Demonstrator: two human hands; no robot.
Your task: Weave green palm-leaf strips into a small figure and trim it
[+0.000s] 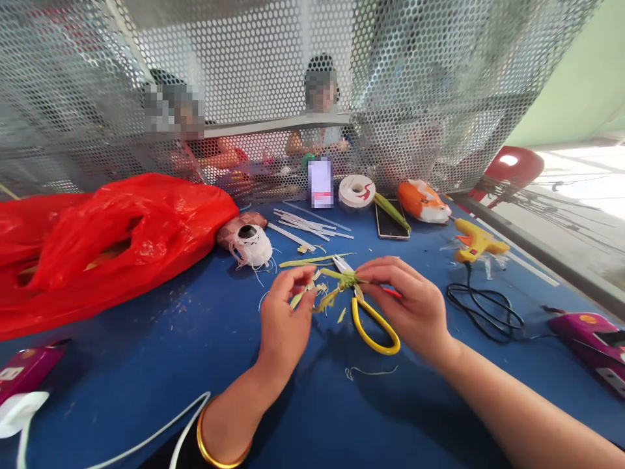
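My right hand [407,296] pinches a small green knotted piece [347,281] of what looks like leaf strips between thumb and fingertips. Loose greenish and yellowed ends stick out of it towards my left hand [287,312]. The left fingers are curled with thumb and fingertips brought close together, and a pale green strip [295,299] shows between them. Whether that strip joins the knotted piece I cannot tell. Yellow-handled scissors [375,332] lie on the table just below the piece, blades pointing away and partly hidden. Small leaf scraps [342,315] and a longer green strip [312,260] lie close by.
On the blue table [195,365] are a red plastic bag [185,202], white thread [251,246], white sticks [312,225], a ribbon spool [357,191], phones [321,184], a yellow glue gun [478,241] with a black cable, and purple power strips [586,335]. Perforated metal mesh [254,78] separates two people.
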